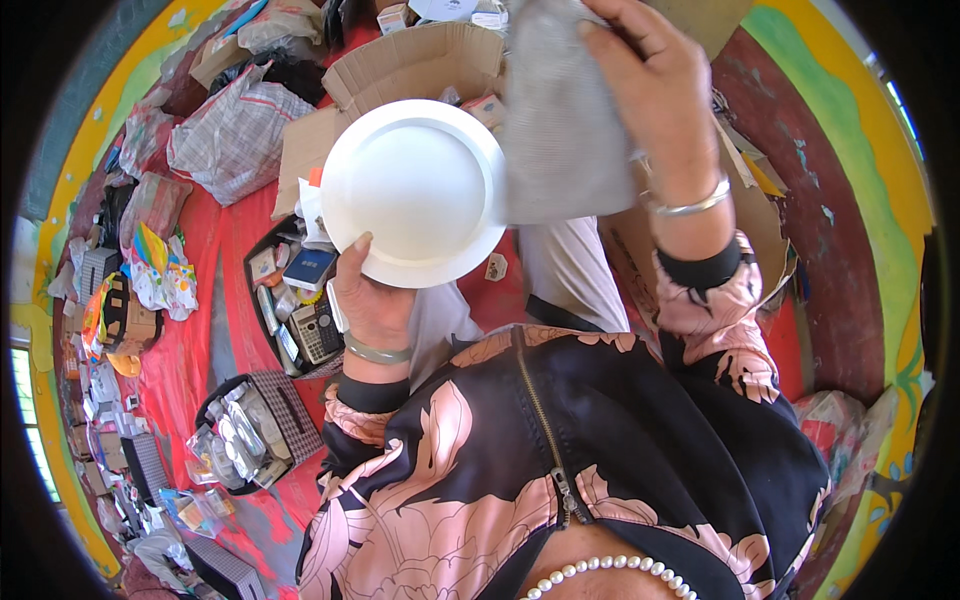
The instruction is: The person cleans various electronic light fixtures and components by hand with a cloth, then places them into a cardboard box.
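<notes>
My left hand [372, 312] grips a round white plate-like disc [415, 195] by its lower rim, thumb on the front face. The disc has a wide raised border around a smooth sunken middle; its back is hidden. Something thin and white [338, 306] also shows at the left of this hand, and I cannot tell what it is. Up at the right, my right hand [655, 75] is closed on a grey cloth [565, 120] that hangs down, slightly blurred. The cloth's left edge hangs close by the disc's right rim; whether they touch I cannot tell.
Behind the disc stands an open cardboard box [415, 65] with items inside. A dark bin [262, 250] holds a calculator [317, 332] and small boxes. Below it, a checked fabric bin [290, 400] contains clear plastic packages. A woven sack [235, 135] and bags lie on the red floor covering [190, 365].
</notes>
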Tool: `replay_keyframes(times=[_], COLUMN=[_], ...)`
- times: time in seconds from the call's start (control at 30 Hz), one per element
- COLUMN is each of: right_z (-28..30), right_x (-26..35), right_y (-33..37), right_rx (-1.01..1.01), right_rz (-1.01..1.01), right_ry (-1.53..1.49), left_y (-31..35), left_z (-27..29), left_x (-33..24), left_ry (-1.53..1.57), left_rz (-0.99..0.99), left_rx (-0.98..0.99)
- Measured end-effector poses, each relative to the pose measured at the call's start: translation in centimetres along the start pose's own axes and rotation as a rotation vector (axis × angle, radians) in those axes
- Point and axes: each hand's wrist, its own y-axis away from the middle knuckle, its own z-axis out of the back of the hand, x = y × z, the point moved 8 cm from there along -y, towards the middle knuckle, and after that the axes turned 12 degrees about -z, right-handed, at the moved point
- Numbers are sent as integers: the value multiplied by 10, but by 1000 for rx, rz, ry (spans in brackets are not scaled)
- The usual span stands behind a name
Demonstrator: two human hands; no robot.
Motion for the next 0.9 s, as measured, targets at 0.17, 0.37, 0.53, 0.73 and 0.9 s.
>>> replay_keyframes(times=[0.17, 0.37, 0.53, 0.73, 0.9], right_z=[-102, -123, -120, -119, -111], right_x=[35, 32, 21, -2, -5], right_y=[97, 122, 95, 89, 124], right_rx=[483, 524, 523, 386, 468], right_rz=[456, 648, 650, 484, 235], right_ry=[33, 139, 25, 145, 318], left_y=[4, 16, 12, 13, 11], left_z=[-7, -4, -22, -11, -11], left_x=[16, 10, 5, 6, 6], left_ry=[27, 3, -59, -90, -117], left_rz=[40, -26, 4, -83, -143], left_rx=[49, 28, 10, -51, -59])
